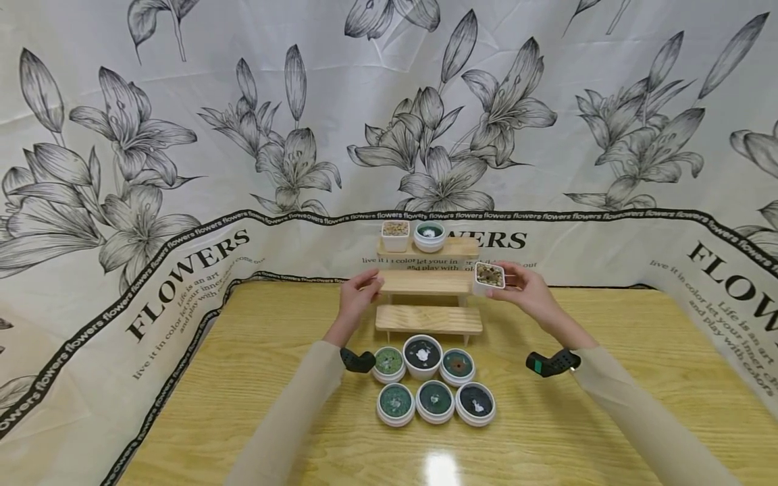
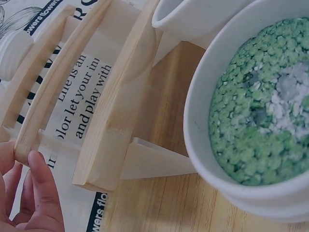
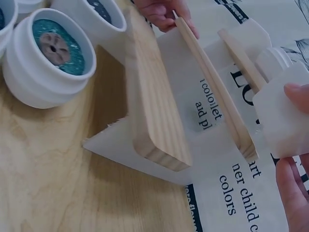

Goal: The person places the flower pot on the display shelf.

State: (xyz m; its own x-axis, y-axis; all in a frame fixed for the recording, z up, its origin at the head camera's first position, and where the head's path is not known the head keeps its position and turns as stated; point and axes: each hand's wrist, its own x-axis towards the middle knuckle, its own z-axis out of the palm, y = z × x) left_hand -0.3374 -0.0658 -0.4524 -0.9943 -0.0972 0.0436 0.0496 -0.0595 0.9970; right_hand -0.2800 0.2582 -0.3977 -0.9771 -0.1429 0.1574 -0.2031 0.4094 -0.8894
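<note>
A three-tier wooden display stand (image 1: 428, 318) stands at the back of the table. My left hand (image 1: 360, 294) pinches the left end of its middle board (image 2: 28, 140) between thumb and finger. In my right hand (image 1: 527, 289) is a small square white pot (image 1: 489, 278) with a pebbly brown top, held by its sides at the right end of the middle board. From the right wrist view, the thumb lies on one wall of the pot (image 3: 280, 113) and fingers support it from below. A similar square pot (image 1: 395, 236) and a round pot (image 1: 429, 236) sit on the top board.
In front of the stand, several round white pots stand in two rows, among them a green-topped pot (image 1: 388, 364), a larger dark one (image 1: 423, 356) and a teal-topped one (image 1: 458, 366). A flower-printed cloth (image 1: 292, 250) hangs close behind the stand.
</note>
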